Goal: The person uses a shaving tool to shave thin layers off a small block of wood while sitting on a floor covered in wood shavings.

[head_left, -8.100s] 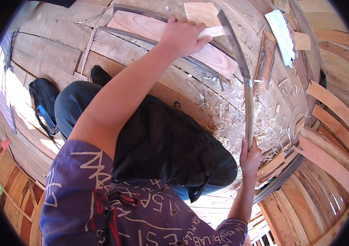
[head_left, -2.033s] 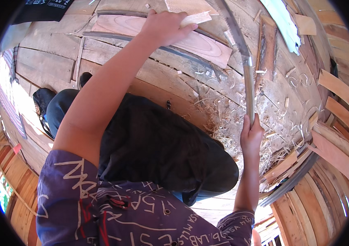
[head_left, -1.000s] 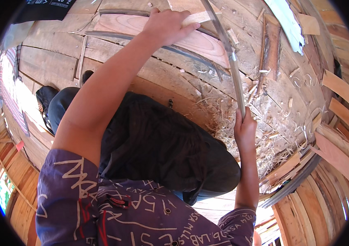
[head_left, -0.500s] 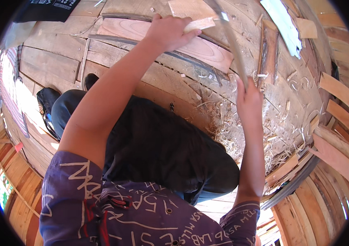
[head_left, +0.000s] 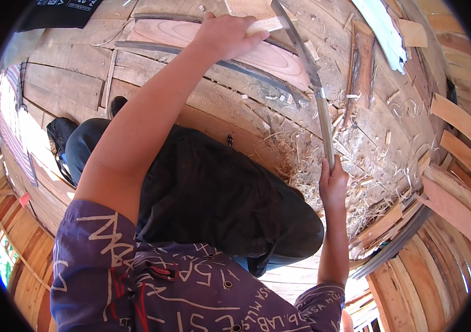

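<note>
The left hand has its fingers wrapped tight around the pale wooden handle of a drawknife. The right hand grips the other end, low down. The long blade runs between both hands, over the wood shavings. A curved pink plank lies on the wooden floor just under the left hand. A dark cloth covers the lap.

Wooden plank floor spans the scene, littered with pale wood shavings at centre right. Curved wooden slats lie stacked along the right edge. Plank wall at near left with a bright opening; strong sunlight falls across the left boards.
</note>
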The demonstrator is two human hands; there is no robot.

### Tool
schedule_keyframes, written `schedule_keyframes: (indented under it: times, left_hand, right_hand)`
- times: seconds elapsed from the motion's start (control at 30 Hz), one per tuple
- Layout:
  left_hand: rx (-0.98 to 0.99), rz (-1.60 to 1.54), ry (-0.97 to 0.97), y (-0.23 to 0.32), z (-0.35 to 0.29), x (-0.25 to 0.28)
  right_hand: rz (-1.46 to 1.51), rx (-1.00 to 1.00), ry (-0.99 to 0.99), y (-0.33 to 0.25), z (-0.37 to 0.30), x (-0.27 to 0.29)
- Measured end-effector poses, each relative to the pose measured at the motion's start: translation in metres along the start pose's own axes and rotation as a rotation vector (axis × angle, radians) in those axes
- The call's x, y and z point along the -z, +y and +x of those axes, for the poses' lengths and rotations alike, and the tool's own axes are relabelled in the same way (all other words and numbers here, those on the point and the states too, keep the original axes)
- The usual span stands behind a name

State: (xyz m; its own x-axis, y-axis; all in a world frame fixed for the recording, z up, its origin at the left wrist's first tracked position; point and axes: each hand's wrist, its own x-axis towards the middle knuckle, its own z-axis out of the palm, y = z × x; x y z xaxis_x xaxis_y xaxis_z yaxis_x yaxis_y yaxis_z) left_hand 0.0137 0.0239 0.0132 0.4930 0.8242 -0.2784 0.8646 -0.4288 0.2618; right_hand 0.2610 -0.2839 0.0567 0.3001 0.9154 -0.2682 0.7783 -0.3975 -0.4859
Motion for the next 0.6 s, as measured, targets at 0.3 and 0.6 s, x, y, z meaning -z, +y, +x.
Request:
schedule_keyframes:
  times: [0.3,0.6]
  left_hand:
    - [0.004,-0.013,0.031,-0.002,0.001,-0.002]
    - [0.000,-0.024,0.057,-0.003,-0.002,0.002]
  right_hand:
    - [0.045,-0.031,-0.026,-0.007,-0.001,-0.002]
    - [0.047,0.024,-0.025,-0.030,0.042,-0.009]
